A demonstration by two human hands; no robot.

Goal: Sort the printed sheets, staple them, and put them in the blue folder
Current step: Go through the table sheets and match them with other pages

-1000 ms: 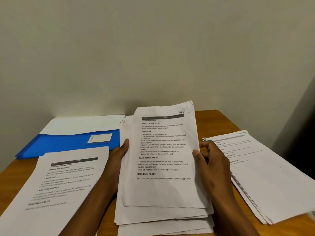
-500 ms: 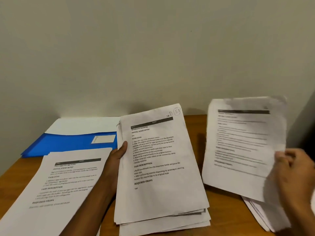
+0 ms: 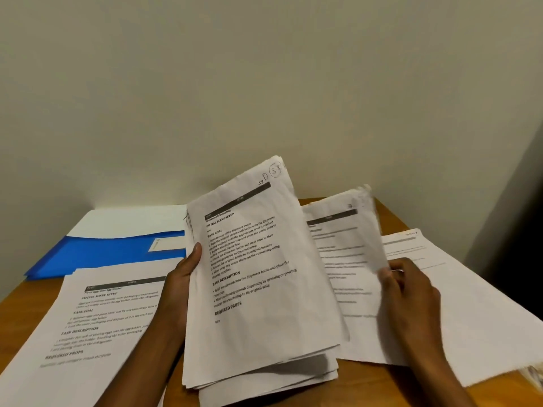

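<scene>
My left hand grips the left edge of a thick stack of printed sheets, tilted up off the wooden table; its top page is marked "58". My right hand pinches a single printed sheet, blurred, just right of the stack and low over the right pile. Another pile of printed sheets lies flat at the left. The blue folder lies at the back left with white paper showing above it. No stapler is visible.
A plain wall rises right behind the table. A dark gap runs along the table's right edge. Bare wood shows at the near edge between the stack and the right pile.
My right hand pulled the top sheet off the held stack, swung it up to the right, and now brings it down over the right pile. A new top page shows on the stack.
</scene>
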